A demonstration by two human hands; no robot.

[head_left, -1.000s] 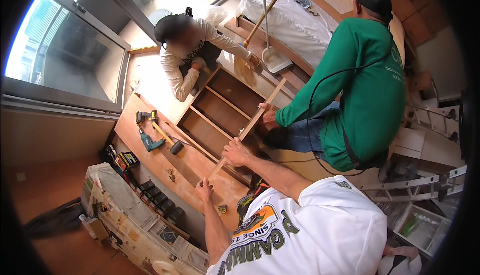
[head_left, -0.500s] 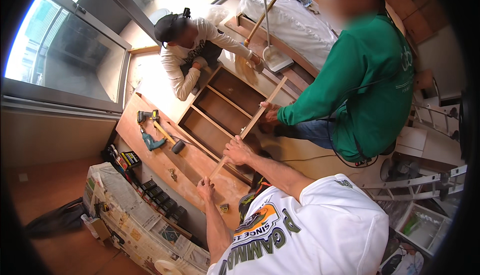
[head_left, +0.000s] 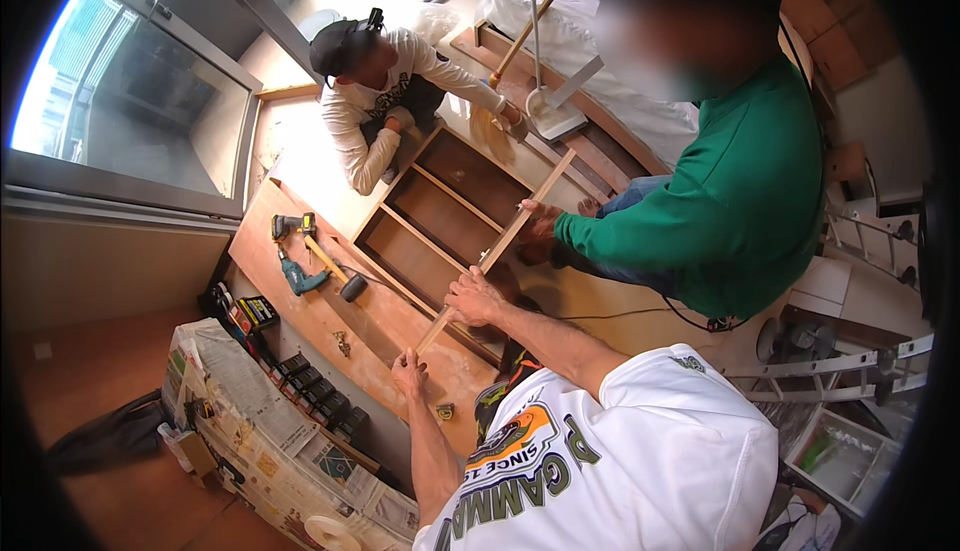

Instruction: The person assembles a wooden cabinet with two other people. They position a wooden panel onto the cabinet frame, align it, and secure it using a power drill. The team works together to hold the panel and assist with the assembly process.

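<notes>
A long narrow wooden strip [head_left: 501, 241] slants from near my body up to the far right, over the near side of a wooden cabinet frame [head_left: 402, 214] with dark compartments. My left hand [head_left: 409, 375] is closed round the strip's near end. Farther along, my right hand [head_left: 475, 299] grips it by the cabinet's near corner. A person in a green sweater [head_left: 715, 186] has a hand [head_left: 541, 221] on the strip's farther part. Small light metal pieces show on the strip between that hand and mine.
On the wooden panel [head_left: 330, 323] at left lie a drill [head_left: 300, 276], another power tool [head_left: 287, 226] and a mallet [head_left: 352, 287]. A crouching person in a white shirt [head_left: 370, 101] touches the cabinet's far side. A dustpan [head_left: 553, 121] stands behind; a ladder [head_left: 850, 376] lies right.
The person in green has risen and leaned in toward the strip, head now nearer to me. My hands keep nearly the same hold; the strip has barely shifted.
</notes>
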